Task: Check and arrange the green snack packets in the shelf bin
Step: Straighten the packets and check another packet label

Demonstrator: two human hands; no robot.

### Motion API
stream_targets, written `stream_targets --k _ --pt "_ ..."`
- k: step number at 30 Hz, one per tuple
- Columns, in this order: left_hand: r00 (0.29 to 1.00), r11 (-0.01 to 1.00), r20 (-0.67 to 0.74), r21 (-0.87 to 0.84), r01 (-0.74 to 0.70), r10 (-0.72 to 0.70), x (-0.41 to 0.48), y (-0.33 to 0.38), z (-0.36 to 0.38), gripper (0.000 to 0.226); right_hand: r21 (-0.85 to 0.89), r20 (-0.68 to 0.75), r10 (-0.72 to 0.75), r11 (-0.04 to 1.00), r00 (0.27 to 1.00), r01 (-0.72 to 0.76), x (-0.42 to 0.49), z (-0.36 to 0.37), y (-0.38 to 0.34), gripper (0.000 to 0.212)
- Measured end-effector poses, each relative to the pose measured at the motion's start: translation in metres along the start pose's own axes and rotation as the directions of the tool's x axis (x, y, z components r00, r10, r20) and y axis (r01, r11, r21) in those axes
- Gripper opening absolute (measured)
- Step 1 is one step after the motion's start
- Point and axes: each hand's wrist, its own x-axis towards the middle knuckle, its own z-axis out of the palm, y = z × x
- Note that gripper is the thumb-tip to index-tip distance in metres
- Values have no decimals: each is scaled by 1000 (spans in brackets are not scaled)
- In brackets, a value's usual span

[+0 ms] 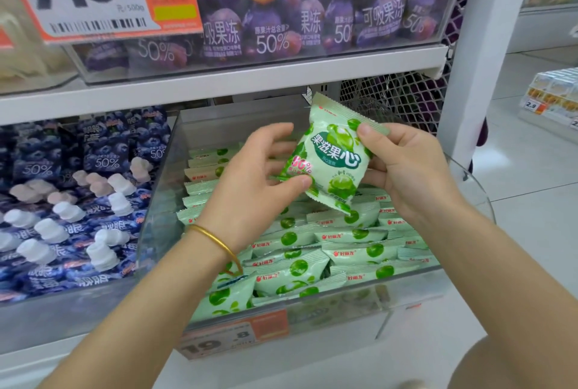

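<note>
Green snack packet [333, 154] hangs tilted above the clear shelf bin [158, 194], its printed face up. The left hand [250, 188] pinches its lower left edge and the right hand [409, 169] pinches its upper right corner. More green packets [312, 251] lie stacked inside the bin, with blue spouted pouches [62, 201] left of it and purple pouches [281, 13] on the shelf above.

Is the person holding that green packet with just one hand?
No, both the left hand and the right hand pinch the green packet.
</note>
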Motion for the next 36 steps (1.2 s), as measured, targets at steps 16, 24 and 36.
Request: stream_targets --k 16,24,36 --pt "969 802 24 556 -216 244 -8 -2 8 64 134 118 47 989 992 -63 -13 7 0 23" --pt "980 958 131 -224 177 -151 -2 13 -17 23 -122 216 15 992 976 12 -10 -2 -3 36" --pt "934 780 332 -548 302 -129 -2 4 -17 46 -29 209 -13 999 978 19 -12 -3 -4 32"
